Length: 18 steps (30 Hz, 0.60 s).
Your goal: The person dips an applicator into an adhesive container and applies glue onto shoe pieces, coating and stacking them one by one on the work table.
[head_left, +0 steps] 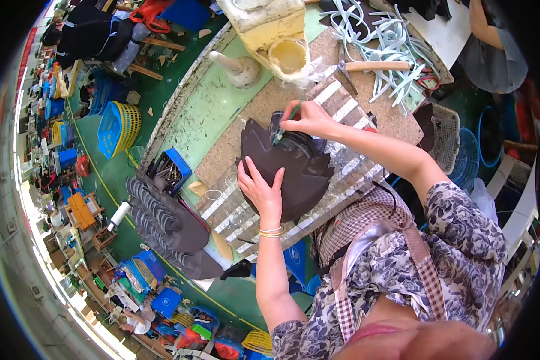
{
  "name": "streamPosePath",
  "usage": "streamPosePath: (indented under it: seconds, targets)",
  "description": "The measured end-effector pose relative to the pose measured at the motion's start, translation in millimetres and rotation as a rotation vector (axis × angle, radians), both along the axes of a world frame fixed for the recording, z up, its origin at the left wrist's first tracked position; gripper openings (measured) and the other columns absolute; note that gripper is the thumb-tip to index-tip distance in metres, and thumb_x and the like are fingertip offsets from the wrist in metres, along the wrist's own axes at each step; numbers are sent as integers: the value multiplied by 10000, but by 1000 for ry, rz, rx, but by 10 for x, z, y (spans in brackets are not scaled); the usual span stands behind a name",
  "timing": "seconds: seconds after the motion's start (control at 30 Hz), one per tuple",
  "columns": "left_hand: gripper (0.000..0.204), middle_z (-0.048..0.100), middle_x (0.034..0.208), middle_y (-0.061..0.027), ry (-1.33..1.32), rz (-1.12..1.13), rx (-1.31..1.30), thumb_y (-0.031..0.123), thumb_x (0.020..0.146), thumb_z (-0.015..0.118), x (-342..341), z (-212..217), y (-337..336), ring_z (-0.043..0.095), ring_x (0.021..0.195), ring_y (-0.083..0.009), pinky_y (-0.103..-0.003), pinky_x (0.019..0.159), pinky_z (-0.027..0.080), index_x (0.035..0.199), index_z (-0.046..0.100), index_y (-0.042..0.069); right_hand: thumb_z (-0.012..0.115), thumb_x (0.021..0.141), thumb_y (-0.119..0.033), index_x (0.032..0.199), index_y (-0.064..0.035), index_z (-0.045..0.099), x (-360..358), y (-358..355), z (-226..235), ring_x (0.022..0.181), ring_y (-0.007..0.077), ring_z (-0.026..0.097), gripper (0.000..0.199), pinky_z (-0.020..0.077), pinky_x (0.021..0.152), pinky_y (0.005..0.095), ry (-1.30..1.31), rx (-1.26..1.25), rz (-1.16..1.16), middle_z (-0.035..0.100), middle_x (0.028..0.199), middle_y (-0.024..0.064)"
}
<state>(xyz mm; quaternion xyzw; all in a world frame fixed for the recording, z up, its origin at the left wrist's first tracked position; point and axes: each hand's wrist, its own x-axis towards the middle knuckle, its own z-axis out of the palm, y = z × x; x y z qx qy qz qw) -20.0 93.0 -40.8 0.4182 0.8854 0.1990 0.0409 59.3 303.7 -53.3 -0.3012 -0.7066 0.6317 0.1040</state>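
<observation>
From afar, I'd press the spread left grip (263, 191) firmly on the dark pieces (297, 180), on the wearer's side of the pot (280, 73), so the right grip (309, 119), pinching a green-handled tool (294, 111), strokes evenly.

dark pieces (297, 187) on striped board (347, 178)

A hammer (375, 66) lies against pale strips (366, 36) on the surface (189, 123). Right of them stand a crate (445, 135) and a blue basket (465, 163). Left, a yellow basket (128, 129) stands on the green floor (237, 293), near a person (90, 35) in dark clothes.
</observation>
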Motion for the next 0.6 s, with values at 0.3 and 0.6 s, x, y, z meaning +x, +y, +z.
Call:
streamPosePath:
  seconds: [0.3, 0.6]
  targets:
    - [819, 331, 1269, -268, 43, 27, -44, 396, 716, 709, -98, -97, -163, 357, 1123, -404, -470, 948, 301, 1334, 330, 17, 690, 714, -221, 774, -2, 614, 493, -373, -1, 645, 94, 577, 240, 456, 600, 234, 143, -246, -307, 631, 709, 39]
    - [762, 354, 1244, -249, 0, 56, -39, 366, 735, 699, -150, -106, -228, 367, 1101, -394, -460, 947, 308, 1321, 358, 18, 680, 774, -178, 841, -12, 615, 630, -340, 1, 744, 93, 587, 191, 465, 663, 234, 208, -231, -199, 640, 808, 61]
